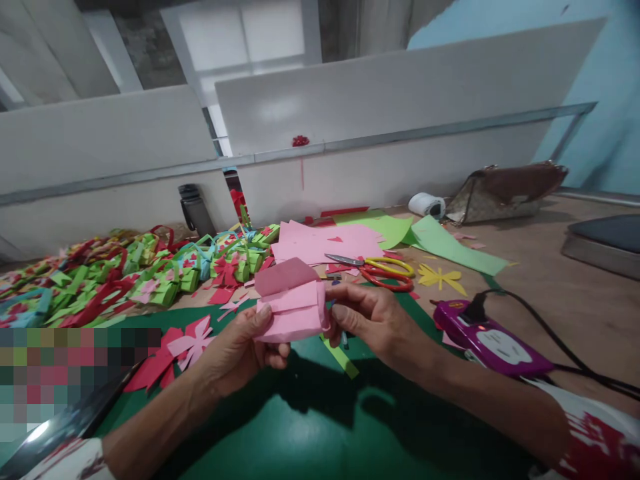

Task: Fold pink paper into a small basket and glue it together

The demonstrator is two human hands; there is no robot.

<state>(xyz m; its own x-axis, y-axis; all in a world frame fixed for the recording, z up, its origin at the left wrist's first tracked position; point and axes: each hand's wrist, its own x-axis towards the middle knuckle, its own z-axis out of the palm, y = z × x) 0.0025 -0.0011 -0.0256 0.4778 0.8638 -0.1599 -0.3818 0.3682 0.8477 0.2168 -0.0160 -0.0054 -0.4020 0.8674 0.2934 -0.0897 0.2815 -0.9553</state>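
A small pink folded pouch (293,317) with a darker pink raised flap is held above the green mat (240,427). My left hand (250,337) is closed on its left side, thumb on the front and fingers beneath. At the pouch's right edge, my right hand (367,320) has its thumb and index finger bent together, pinching the side fold. Its other fingertips are partly hidden. Scissors (370,265) with red and yellow handles lie just beyond the hands. Below the pouch, a light green strip (343,359) rests on the mat.
Several small green, red and blue paper bags (165,277) crowd the left. Pink sheets (325,240) and green sheets (450,245) lie behind. A yellow cutout (443,279), a purple power strip (493,340) with cables and a handbag (507,193) are at right. Red and pink flower cutouts (193,341) sit left.
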